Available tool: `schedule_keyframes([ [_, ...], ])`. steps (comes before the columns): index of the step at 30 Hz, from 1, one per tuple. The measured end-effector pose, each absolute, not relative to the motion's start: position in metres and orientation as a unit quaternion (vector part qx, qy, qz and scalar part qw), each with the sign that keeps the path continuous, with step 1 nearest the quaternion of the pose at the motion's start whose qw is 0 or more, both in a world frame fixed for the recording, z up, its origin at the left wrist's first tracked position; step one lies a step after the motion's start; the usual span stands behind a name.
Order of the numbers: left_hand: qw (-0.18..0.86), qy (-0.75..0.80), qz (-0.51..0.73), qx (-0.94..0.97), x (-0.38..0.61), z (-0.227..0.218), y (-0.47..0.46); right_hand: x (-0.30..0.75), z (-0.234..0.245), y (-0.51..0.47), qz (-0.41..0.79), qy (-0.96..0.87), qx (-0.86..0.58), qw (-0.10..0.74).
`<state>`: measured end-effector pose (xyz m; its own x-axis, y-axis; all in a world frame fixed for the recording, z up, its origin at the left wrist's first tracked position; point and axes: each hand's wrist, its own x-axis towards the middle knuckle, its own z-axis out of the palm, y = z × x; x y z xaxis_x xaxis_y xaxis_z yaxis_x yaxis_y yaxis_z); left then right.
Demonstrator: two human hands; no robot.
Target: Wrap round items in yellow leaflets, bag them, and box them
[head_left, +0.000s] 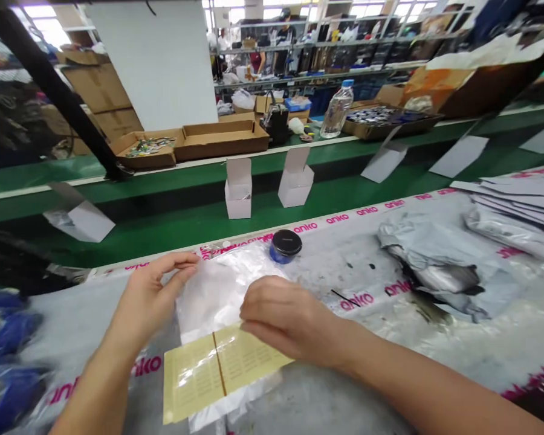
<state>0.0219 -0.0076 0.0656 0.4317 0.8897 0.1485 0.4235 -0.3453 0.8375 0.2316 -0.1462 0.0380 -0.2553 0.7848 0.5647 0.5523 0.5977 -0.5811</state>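
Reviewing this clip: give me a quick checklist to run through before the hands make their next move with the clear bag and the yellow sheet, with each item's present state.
1. Left hand has the clear plastic bag by its upper edge: ok, fingertips pinch it.
2. Right hand is on the yellow sheet: ok, fingers rest at its top edge.
3. Yellow sheet lies flat and whole: ok, with a dark fold line down the middle.
4. Sheet is inside the bag: cannot tell, the film is too sheer.
5. Small dark-lidded jar stands apart from both hands: ok, behind the bag.
6. Printing on the sheet is readable: cannot tell, blurred.
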Motion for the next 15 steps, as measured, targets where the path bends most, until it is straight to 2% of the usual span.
schedule_keyframes([
  [4, 0.432, 0.340, 0.360, 0.754, 0.036, 0.060, -0.035, 0.241, 0.040, -0.145, 0.174, -0.622, -0.528, 0.551],
  [7, 0.572, 0.306, 0.386, 0.656, 0.047, 0.057, -0.049, 0.240, 0.046, -0.148, 0.297, -0.589, -0.499, 0.562],
  [11, 0.736, 0.304, 0.353, 0.492, 0.063, 0.053, -0.055, 0.235, 0.048, -0.148, 0.409, -0.537, -0.480, 0.561],
  [13, 0.760, 0.325, 0.339, 0.450, 0.068, 0.050, -0.054, 0.235, 0.046, -0.145, 0.462, -0.493, -0.464, 0.573],
  [15, 0.741, 0.359, 0.351, 0.447, 0.071, 0.046, -0.052, 0.238, 0.045, -0.142, 0.544, -0.420, -0.412, 0.598],
])
